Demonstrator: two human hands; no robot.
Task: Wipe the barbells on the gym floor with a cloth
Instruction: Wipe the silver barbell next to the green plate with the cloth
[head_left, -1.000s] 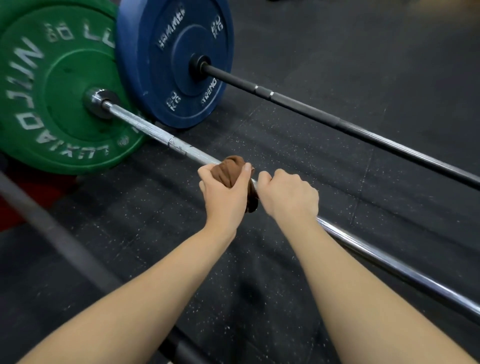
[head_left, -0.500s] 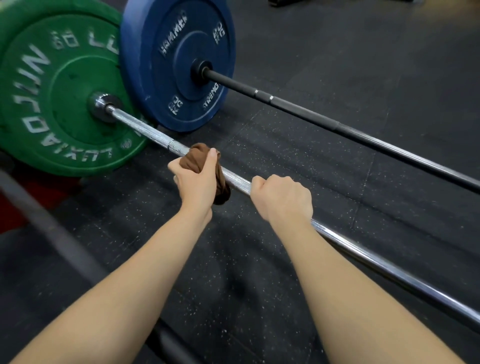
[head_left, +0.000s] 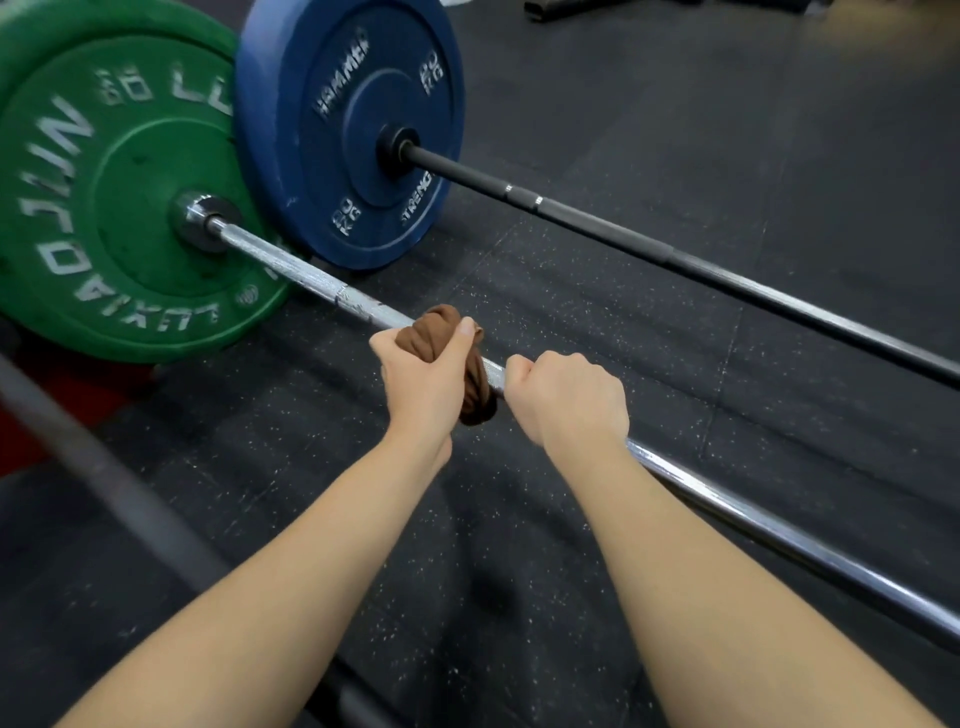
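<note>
We're mid-wipe, our left hand (head_left: 423, 379) clenched round the brown cloth (head_left: 434, 322) bunched on the chrome bar (head_left: 311, 278), our right hand (head_left: 569, 400) gripping bare steel just beside it, and next, we reckon, a firm slide toward the green plate (head_left: 130, 208) beyond our left.

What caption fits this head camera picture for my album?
Left hand wraps a brown cloth round the silver barbell; right hand grips it.

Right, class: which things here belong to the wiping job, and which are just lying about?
Job: brown cloth, silver barbell, black barbell, left hand, right hand.
Lying about: dark equipment at top edge, red floor patch.
</note>
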